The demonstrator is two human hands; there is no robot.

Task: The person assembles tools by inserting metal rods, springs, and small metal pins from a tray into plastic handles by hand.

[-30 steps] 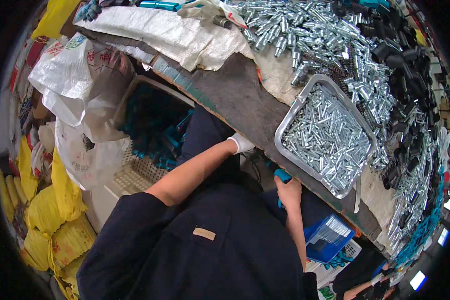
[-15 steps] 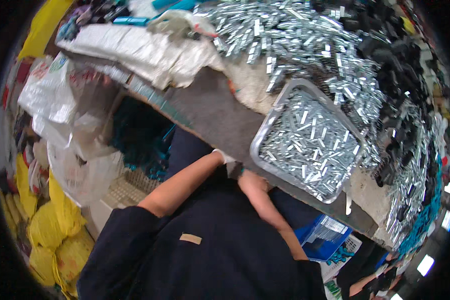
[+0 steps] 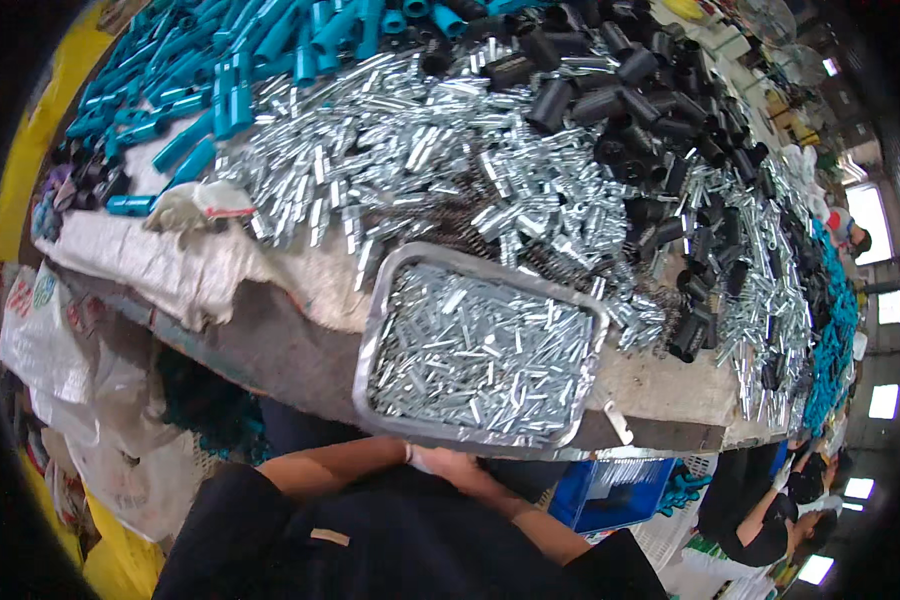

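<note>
Both my hands are close together at the near edge of the table, low in front of my body. My left hand (image 3: 417,457), with a white covering at the wrist or palm, meets my right hand (image 3: 448,464), and their fingers are hidden from above. Whether they hold anything does not show. Just beyond them on the table stands a metal tray (image 3: 368,372) filled with small silvery metal pins (image 3: 480,355). Its near rim is the closest thing to my hands.
Piles of silvery metal tubes (image 3: 410,140), black cylinders (image 3: 640,105) and teal tubes (image 3: 320,30) cover the table's far side. A white sack (image 3: 160,255) lies left. Below the edge are a blue bin (image 3: 610,495) and plastic bags (image 3: 90,400). Another person (image 3: 760,520) is at lower right.
My view has tilted up and turned, so more of the piles shows and the tray appears further left. My hands have come together, and the dark grey patch between them no longer shows.
</note>
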